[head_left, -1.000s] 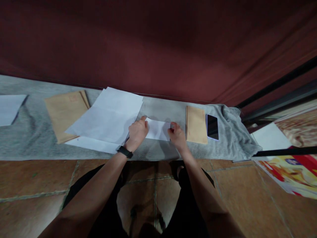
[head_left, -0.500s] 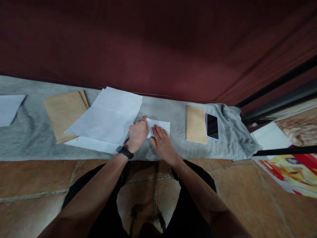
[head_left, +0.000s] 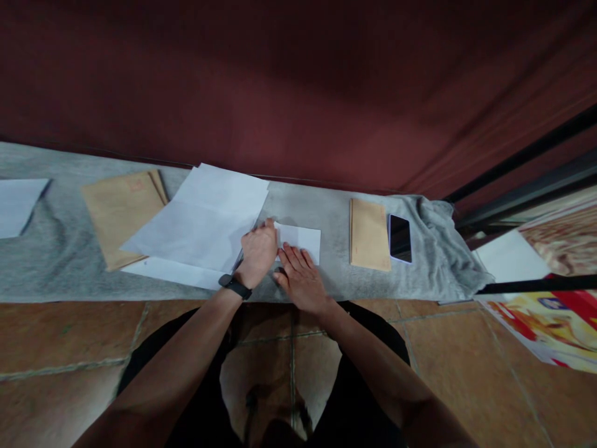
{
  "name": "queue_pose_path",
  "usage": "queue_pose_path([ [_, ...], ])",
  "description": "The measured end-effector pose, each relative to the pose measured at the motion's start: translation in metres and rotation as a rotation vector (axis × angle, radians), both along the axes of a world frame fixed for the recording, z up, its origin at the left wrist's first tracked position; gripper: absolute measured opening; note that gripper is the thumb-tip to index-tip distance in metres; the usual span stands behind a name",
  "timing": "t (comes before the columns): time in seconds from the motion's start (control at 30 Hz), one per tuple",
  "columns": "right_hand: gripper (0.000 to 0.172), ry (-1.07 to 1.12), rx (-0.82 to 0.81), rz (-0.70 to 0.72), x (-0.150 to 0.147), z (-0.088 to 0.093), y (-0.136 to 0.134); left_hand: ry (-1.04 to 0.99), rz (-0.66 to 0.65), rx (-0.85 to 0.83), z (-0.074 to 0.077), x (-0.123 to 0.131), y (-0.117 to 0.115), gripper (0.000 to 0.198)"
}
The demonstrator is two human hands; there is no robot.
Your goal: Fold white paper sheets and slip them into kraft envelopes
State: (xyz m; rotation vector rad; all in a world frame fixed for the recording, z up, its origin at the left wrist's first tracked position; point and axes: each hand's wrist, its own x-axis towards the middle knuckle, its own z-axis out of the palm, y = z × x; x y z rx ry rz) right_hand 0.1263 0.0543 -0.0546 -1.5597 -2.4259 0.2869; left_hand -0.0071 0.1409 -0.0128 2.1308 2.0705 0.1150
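A small folded sheet of white paper (head_left: 302, 237) lies flat on the grey cloth. My left hand (head_left: 259, 247), with a dark band on its wrist, is closed at the left edge of this paper, its thumb side against the edge. The undersides of those fingers are hidden. Flat and with fingers stretched out, my right hand (head_left: 302, 277) rests across the paper's lower edge. Larger white sheets (head_left: 200, 214) lie overlapping just left of my left hand.
Brown envelopes (head_left: 120, 214) lie partly beneath the large sheets. More brown envelopes (head_left: 370, 235) and a phone (head_left: 400, 238) lie to the right. Another white sheet (head_left: 18, 205) is at the far left. A dark red upright surface (head_left: 280, 124) borders the cloth-covered surface (head_left: 326, 202) behind.
My right hand has slid down and slightly left over the folded paper, baring more of its upper part. My left hand stays at the left edge.
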Motion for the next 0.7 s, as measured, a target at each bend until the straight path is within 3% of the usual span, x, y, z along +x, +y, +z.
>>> queue_pose_path([
  [0.13, 0.060, 0.008, 0.001, -0.019, 0.004, 0.000, 0.001, 0.008, -0.035, 0.131, 0.002, 0.000, -0.002, 0.037],
  [0.23, 0.059, 0.015, -0.014, -0.041, 0.008, 0.001, 0.002, -0.136, -0.110, 0.210, -0.002, 0.007, -0.007, 0.042],
  [0.4, 0.060, -0.010, -0.034, -0.014, 0.017, 0.000, 0.002, -0.436, -0.266, 0.148, -0.028, 0.027, -0.031, 0.055],
  [0.53, 0.067, -0.070, -0.038, -0.015, 0.020, -0.002, 0.002, -0.407, -0.373, 0.155, -0.048, 0.031, -0.053, 0.067],
  [0.7, 0.065, -0.132, -0.031, -0.077, 0.025, -0.004, 0.004, -0.316, -0.396, 0.226, -0.054, 0.025, -0.062, 0.074],
])
